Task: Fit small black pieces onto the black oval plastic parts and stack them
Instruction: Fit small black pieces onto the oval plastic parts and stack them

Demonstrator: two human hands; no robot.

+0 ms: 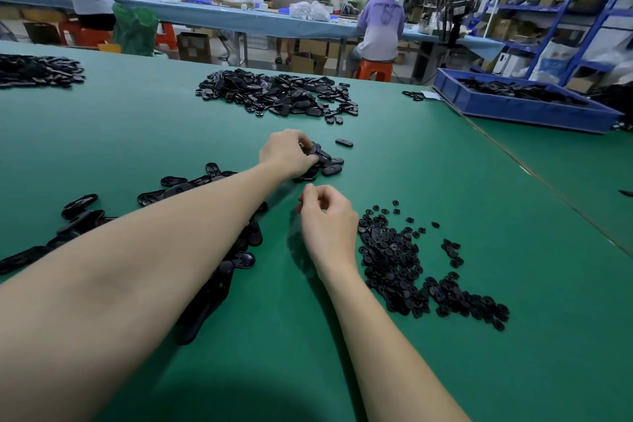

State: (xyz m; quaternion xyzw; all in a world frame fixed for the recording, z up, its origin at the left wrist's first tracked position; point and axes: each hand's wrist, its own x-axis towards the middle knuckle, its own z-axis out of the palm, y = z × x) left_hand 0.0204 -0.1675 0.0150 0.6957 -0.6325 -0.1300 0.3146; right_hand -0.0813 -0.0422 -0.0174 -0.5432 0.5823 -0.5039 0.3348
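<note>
My left hand (287,153) reaches forward over a small cluster of black oval parts (328,164) at the table's middle, its fingers curled round one of them. My right hand (328,216) hovers nearer to me with fingers curled; thumb and forefinger pinch together, and whether a small piece sits between them I cannot tell. A heap of small black pieces (404,264) lies just right of my right hand. More black oval parts (191,181) are spread under and beside my left forearm.
The green table (137,134) carries a big pile of oval parts (281,96) farther back and another pile (37,70) at the far left. A blue tray (524,106) of black parts stands at the right. One loose oval part (344,142) lies apart. People sit at a far bench.
</note>
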